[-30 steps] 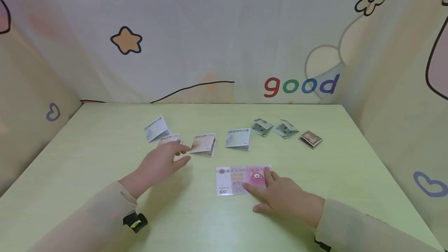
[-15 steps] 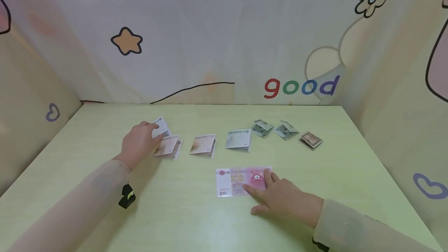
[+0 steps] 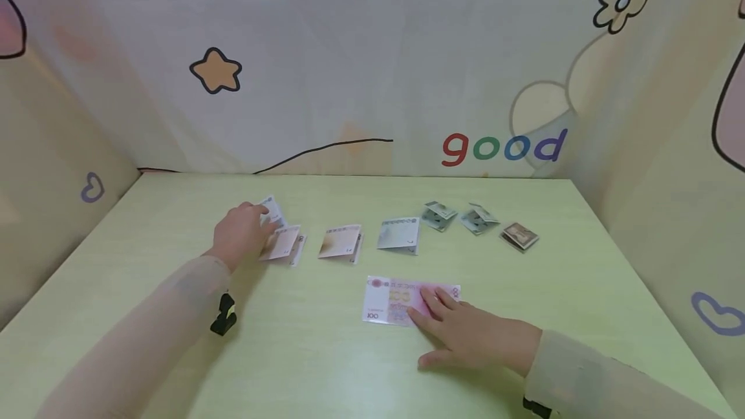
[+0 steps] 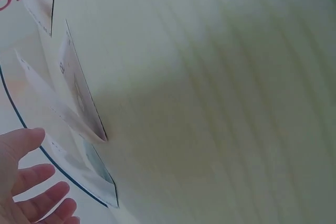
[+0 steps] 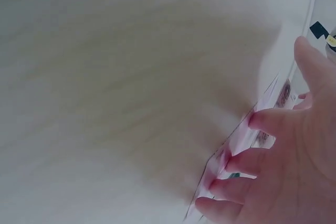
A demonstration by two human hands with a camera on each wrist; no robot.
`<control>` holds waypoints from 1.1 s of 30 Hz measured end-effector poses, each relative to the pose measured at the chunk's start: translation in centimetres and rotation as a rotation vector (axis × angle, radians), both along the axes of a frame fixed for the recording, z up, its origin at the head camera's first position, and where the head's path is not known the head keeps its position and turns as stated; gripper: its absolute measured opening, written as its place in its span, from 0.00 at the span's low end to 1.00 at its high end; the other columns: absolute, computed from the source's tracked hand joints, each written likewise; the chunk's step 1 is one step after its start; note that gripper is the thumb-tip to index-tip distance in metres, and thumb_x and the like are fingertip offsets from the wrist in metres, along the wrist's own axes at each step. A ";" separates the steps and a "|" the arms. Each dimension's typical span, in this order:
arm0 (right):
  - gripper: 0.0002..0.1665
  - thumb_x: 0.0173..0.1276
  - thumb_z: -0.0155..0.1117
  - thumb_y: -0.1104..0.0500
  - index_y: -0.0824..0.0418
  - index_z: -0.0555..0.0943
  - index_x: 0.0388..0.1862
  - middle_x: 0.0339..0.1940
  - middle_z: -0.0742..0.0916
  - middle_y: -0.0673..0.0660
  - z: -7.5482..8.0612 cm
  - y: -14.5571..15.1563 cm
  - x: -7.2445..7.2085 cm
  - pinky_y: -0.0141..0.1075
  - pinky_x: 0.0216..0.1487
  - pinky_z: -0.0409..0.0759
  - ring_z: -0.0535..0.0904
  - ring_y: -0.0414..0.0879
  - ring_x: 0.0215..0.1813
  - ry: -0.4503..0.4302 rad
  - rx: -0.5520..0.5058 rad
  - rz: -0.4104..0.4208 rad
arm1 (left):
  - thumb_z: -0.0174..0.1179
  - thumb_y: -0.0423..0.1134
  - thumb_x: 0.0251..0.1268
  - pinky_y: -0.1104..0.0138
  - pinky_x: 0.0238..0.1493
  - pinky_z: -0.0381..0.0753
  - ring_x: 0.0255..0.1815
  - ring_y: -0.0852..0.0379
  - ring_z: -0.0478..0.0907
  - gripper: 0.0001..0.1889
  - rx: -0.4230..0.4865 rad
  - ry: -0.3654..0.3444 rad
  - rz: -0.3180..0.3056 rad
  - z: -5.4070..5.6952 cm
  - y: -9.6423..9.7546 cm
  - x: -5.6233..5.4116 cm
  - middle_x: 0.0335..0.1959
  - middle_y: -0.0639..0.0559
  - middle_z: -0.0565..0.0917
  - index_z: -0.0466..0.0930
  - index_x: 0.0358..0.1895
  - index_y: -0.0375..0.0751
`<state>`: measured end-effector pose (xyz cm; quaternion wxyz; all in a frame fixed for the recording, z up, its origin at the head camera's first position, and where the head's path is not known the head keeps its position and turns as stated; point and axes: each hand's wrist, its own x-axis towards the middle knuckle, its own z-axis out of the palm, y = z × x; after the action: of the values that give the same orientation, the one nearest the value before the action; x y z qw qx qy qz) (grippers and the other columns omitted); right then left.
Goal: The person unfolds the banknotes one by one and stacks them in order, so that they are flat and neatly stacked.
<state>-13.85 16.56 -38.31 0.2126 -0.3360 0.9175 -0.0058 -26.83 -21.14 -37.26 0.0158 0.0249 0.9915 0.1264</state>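
At the table's back left, my left hand is beside a folded bluish-white banknote, its fingers over part of it. The left wrist view has these fingers spread and loosely bent near the folded banknotes; contact is unclear. Just in front of that note stands a folded pinkish-brown banknote. My right hand rests with spread fingers on a flat pink 100 banknote, covering its right part. In the right wrist view the right fingertips touch the pink note.
Across the back of the table stand another folded pinkish-brown note, a folded bluish note, two small folded green notes, and a folded brown note. Printed cloth walls enclose the back and sides.
My left hand has moved left and back from the pinkish-brown notes to the far-left bluish one. The right fingers have spread on the 100 banknote, which has shifted slightly right.
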 end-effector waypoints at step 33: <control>0.51 0.60 0.52 0.29 0.56 0.56 0.74 0.74 0.51 0.65 0.5 0.3 0.3 0.52 0.67 0.55 0.42 0.62 0.73 -0.032 -0.060 -0.012 | 0.47 0.41 0.68 0.56 0.31 0.73 0.31 0.48 0.71 0.13 0.011 0.134 0.018 -0.4 -0.7 -1.9 0.36 0.41 0.77 0.75 0.41 0.33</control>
<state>-13.51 16.86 -37.80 0.2169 -0.3365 0.9155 -0.0399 -28.73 -21.80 -37.67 -0.0520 0.0243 0.9899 0.1300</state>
